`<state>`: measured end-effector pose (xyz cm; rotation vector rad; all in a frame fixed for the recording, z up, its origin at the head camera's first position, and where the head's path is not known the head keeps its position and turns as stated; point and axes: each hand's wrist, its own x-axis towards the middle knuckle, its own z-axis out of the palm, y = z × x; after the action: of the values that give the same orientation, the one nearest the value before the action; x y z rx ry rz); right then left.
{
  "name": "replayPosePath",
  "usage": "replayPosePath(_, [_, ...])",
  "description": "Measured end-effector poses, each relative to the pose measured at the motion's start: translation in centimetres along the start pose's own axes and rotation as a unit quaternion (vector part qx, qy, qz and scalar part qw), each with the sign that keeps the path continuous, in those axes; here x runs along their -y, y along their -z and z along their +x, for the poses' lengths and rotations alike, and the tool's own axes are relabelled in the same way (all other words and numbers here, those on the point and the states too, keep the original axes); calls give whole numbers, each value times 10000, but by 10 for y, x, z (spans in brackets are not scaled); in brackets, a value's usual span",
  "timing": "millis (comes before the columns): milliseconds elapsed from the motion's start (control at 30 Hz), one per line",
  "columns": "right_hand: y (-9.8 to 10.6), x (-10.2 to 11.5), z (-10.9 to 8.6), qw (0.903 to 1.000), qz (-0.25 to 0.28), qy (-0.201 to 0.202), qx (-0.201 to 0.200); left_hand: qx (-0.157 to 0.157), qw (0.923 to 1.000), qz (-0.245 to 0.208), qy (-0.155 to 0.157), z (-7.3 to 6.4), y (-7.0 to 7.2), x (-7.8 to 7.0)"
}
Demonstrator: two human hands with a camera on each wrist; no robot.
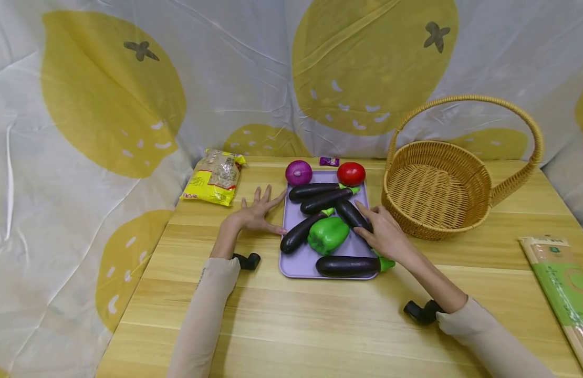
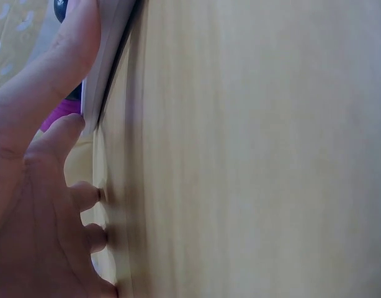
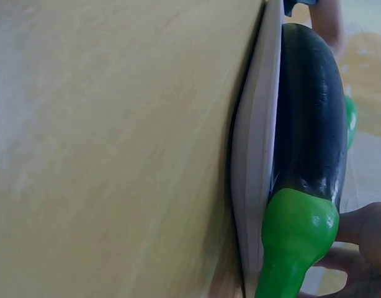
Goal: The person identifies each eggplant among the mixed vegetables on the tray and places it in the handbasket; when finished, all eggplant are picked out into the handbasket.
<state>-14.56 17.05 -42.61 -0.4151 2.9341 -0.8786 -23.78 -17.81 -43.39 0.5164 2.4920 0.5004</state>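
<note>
One eggplant [image 1: 349, 212], touching right hand [image 1: 385, 230], on tray [image 1: 295, 265]

A hand could reach the tray [image 1: 291, 265] from its near side, across wide tabletop [image 1: 301, 325]. The left hand [image 1: 254, 215] blocks its left edge, the right hand [image 1: 386, 231] its right; beyond, a tall-handled basket [image 1: 430, 191] crowds the far right.
</note>
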Motion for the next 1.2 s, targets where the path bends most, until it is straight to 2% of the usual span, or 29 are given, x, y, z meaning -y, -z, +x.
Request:
replayPosePath(367, [0, 1, 3, 9999, 69, 131, 89, 9, 10000, -47, 43, 1, 0, 1])
replayPosePath(567, [10, 7, -1, 9999, -65, -21, 88, 46, 9999, -98, 28, 1, -1, 2])
replayPosePath(867, [63, 18, -8, 9998, 12, 153, 141, 43, 10000, -45, 25, 0, 0, 2])
replayPosePath(1200, [130, -12, 6, 9974, -49, 322, 641, 114, 9999, -85, 50, 1, 0, 3])
